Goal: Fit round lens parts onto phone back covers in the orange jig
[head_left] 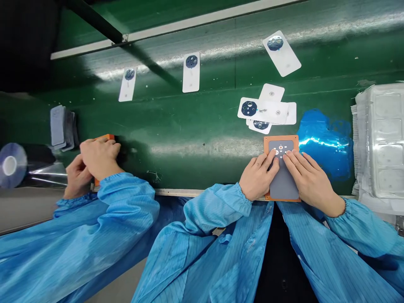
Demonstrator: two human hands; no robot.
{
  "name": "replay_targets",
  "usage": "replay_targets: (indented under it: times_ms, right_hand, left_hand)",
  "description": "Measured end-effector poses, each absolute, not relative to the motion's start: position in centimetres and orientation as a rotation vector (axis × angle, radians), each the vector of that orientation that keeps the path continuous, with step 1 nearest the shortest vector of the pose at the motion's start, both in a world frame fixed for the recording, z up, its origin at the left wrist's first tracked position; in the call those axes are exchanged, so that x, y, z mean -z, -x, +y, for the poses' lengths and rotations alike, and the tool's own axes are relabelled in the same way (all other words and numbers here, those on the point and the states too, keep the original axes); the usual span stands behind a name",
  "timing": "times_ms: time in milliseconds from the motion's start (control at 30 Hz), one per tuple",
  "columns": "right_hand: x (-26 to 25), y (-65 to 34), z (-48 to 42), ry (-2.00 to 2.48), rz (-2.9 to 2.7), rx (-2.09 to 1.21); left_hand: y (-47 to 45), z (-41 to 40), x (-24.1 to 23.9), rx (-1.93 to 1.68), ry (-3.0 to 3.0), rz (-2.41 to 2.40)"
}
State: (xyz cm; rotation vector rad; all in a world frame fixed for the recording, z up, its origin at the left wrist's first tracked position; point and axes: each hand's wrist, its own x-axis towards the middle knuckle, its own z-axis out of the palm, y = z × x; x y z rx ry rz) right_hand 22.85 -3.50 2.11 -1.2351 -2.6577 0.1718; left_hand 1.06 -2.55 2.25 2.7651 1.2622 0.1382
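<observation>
An orange jig (268, 145) with a grey plate (283, 183) on it lies at the near edge of the green belt (195, 134). My left hand (259, 176) rests on the plate's left side with fingers flat and pressing near the holes at its top. My right hand (311, 179) lies on the right side, fingers stretched onto the same area. Just behind the jig sits a small pile of white cards with dark round camera parts (267, 110).
A co-worker's two hands (94, 162) in blue sleeves work on another orange jig at the left, near a tape roll (11, 165) and grey plates (59, 126). Single white cards (191, 72) ride the belt. Blue film (325, 141) and clear trays (383, 139) lie at the right.
</observation>
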Motion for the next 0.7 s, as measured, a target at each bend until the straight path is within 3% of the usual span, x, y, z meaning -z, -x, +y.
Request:
replay_targets:
  times_ms: [133, 233, 367, 500, 700]
  right_hand:
    - [-1.9, -23.5, -3.6, 1.185, -2.531, -0.236]
    - [-2.6, -24.2, -4.0, 1.114, -2.295, -0.454]
    - [-3.6, -23.9, -4.3, 1.018, -1.503, -1.032]
    - [-3.4, -22.7, -4.0, 0.784, -0.558, -1.558]
    - [-3.5, -21.4, -3.7, 0.575, -0.003, -1.864]
  left_hand:
    - [-0.1, -2.0, -2.4, -0.231, -2.564, 1.216]
    - [0.9, -1.5, -3.1, -0.52, -2.301, 1.106]
    - [-0.3, -1.3, -4.3, -1.059, -1.78, 1.202]
    - [-3.9, -2.1, -5.4, -1.349, -1.494, 1.09]
    - [-6.7, -3.0, -6.5, -1.69, -1.603, 0.887]
